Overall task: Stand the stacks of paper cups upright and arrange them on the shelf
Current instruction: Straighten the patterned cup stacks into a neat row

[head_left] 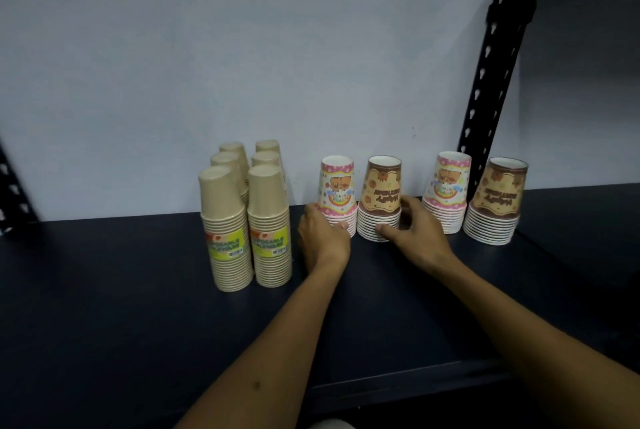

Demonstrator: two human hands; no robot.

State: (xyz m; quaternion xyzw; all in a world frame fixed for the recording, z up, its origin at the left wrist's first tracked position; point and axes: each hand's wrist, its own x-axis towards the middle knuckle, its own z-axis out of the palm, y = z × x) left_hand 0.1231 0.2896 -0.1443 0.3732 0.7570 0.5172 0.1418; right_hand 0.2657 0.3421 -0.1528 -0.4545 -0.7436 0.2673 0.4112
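Your left hand (320, 236) curls round the ribbed rims of the pink cartoon cup stack (337, 196); your right hand (414, 227) grips the brown printed cup stack (380, 200) just beside it. Both tapered paper stacks stand inverted on the smooth dark shelf (104, 290), near the wrapped kraft-brown cup stacks (249, 217).

Left of your left hand (323, 238), the two front beige cup stacks (251, 227) carry yellow-green labels (227, 245) reading partly "DISPOSABLE ...LEWARE". The brown cup stack (380, 200) under your right hand (415, 231) bears upside-down lettering, too blurred to read.
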